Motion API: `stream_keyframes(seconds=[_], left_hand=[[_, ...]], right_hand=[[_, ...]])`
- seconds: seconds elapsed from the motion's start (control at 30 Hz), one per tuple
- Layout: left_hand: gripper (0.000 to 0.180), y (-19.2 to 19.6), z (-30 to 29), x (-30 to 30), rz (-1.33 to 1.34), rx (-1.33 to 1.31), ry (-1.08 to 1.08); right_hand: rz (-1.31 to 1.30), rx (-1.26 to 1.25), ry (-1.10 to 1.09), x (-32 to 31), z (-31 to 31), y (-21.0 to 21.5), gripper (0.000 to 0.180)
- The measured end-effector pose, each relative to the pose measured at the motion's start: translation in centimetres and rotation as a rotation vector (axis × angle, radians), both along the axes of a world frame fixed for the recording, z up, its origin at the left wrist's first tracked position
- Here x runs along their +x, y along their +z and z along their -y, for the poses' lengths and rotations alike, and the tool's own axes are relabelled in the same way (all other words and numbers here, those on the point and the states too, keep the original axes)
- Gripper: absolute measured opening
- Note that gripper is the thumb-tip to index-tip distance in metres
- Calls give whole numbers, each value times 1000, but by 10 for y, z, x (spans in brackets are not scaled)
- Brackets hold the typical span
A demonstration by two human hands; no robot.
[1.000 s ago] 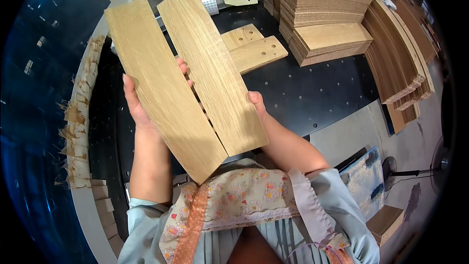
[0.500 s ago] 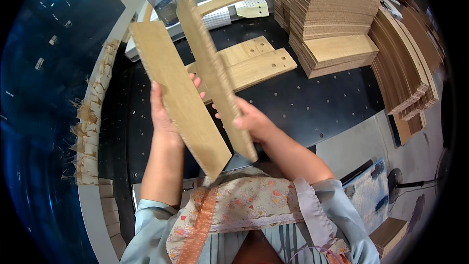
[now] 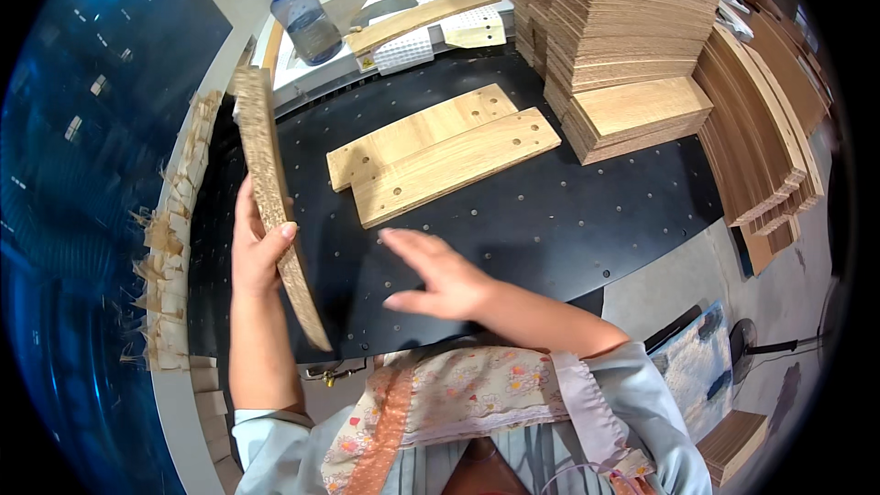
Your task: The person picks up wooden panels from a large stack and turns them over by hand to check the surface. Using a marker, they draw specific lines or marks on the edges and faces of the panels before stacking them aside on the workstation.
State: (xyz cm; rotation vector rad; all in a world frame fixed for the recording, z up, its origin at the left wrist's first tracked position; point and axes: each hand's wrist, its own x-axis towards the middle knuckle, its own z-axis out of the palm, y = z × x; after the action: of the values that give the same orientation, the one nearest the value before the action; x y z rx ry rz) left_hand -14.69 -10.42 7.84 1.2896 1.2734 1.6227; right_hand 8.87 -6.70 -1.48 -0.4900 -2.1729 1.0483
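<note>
Board (image 3: pixel 263 151) in the left hand (image 3: pixel 257 252) is turned nearly edge-on, the thumb lying over its rough, narrow edge; whether it is one piece or two pressed together, I cannot tell. It reaches well beyond the left hand at the far end and slants down to the right at the near end. The right hand (image 3: pixel 445 282) is empty, fingers spread apart, above the bench (image 3: pixel 513 229). Just beyond its fingertips lies the front drilled board (image 3: pixel 458 168), overlapping the rear drilled board (image 3: pixel 422 135).

With one hand bearing all the weight off a narrow grip, the held piece could twist or slip, I'd judge; if two are pressed together, one could slide out. Should its long far end swing, it might knock the bottle (image 3: pixel 312 23) standing beyond the left hand. A low sweep of the right hand could nudge the front drilled board askew, since nothing visible pins it. The tall stack (image 3: pixel 632 18), beyond and to the right of the right hand, has uneven layers, so a bump could shift it.
</note>
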Motion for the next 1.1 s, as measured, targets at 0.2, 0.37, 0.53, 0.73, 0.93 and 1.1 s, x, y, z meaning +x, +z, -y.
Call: stream_keyframes(seconds=[0.2, 0.37, 0.53, 0.73, 0.93, 1.1], left_hand=[[96, -29, 15, -98, -1059, -295, 511], [95, -64, 6, -123, -1180, -777, 464], [100, -63, -6, -150, -1279, -725, 139], [103, -62, -2, -174, -1379, -683, -109], [108, -68, -18, -178, -1362, -588, -221], [124, -74, -8, -185, -1409, -793, -193]], right_hand=[[95, 87, -444, 76, -16, -30, 51], [82, 95, -560, 100, -8, -45, 38], [142, 95, -598, 99, -9, -42, 31], [250, 150, -575, 86, -6, -31, 27], [310, 196, -595, 89, -7, -33, 27], [163, 69, -584, 99, -23, -33, 25]])
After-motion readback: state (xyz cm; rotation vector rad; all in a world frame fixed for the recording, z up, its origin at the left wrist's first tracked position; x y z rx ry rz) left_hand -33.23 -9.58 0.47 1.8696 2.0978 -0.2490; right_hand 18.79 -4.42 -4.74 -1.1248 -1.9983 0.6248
